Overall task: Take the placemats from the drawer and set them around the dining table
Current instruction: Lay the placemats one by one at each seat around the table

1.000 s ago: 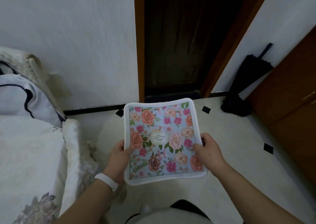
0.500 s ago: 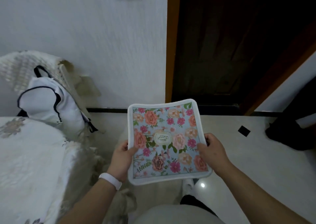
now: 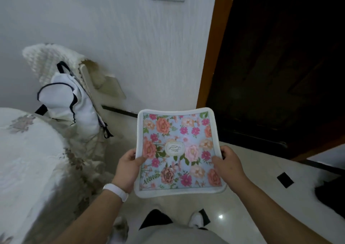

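A square floral placemat (image 3: 177,150) with a white border and a small oval label at its centre is held flat in front of me, above the floor. My left hand (image 3: 128,169) grips its left edge, thumb on top. My right hand (image 3: 228,167) grips its right edge the same way. Whether more than one mat is stacked there I cannot tell. The dining table (image 3: 24,159), covered in a white embroidered cloth, lies at the left, apart from the mat.
A chair (image 3: 54,64) with a white knitted cover stands against the wall at the table's far side, with a white bag (image 3: 71,102) trimmed in black on it. A dark wooden door (image 3: 280,66) is at the right. A black object (image 3: 330,193) lies on the floor at the right edge.
The view has swung left: the door and the black object slid right, and the table, chair and bag came further into view. Both hands keep the same hold on the placemat.
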{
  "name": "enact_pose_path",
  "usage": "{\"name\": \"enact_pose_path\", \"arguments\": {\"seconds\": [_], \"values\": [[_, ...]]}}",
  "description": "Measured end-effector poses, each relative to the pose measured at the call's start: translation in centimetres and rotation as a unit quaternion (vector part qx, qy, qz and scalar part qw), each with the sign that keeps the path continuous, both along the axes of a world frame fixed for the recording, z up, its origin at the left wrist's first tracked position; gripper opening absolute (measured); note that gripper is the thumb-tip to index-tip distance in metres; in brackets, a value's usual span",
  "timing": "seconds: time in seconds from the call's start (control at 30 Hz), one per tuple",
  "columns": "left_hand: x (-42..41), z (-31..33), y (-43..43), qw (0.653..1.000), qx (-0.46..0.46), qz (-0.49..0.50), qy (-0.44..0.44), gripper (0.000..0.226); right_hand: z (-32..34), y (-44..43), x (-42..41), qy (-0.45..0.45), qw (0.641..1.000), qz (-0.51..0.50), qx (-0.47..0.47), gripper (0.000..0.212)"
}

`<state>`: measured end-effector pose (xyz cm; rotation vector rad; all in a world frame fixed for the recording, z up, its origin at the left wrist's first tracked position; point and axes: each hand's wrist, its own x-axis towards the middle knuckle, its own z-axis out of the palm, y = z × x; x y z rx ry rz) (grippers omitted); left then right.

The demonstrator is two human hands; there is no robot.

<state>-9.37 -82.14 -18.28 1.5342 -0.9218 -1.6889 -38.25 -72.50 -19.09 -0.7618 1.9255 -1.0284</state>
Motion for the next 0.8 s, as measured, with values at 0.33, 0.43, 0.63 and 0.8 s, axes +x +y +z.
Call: {"name": "enact_pose_path", "arguments": {"seconds": [0.33, 0.43, 0.63, 0.8], "values": [[3.3, -3.0, -8.6, 0.996, 0.027, 0.090, 0.010, 0.014, -0.1, -12.8, 2.9, 0.017, 0.998, 0.062, 0.024, 0.017], [4.3, -3.7, -13.1, 0.996, 0.025, 0.086, 0.030, 0.014, 0.5, -17.4, 3.9, 0.037, 0.997, 0.063, 0.026, 0.015], [8.0, -2.7, -22.5, 0.995, 0.004, 0.092, 0.044, 0.012, 2.4, -27.1, 7.6, 0.055, 0.995, 0.082, 0.012, 0.016], [12.2, -1.6, -26.7, 0.991, -0.022, 0.129, 0.020, 0.014, 3.0, -33.5, 12.2, 0.066, 0.989, 0.133, 0.014, 0.014]]}}
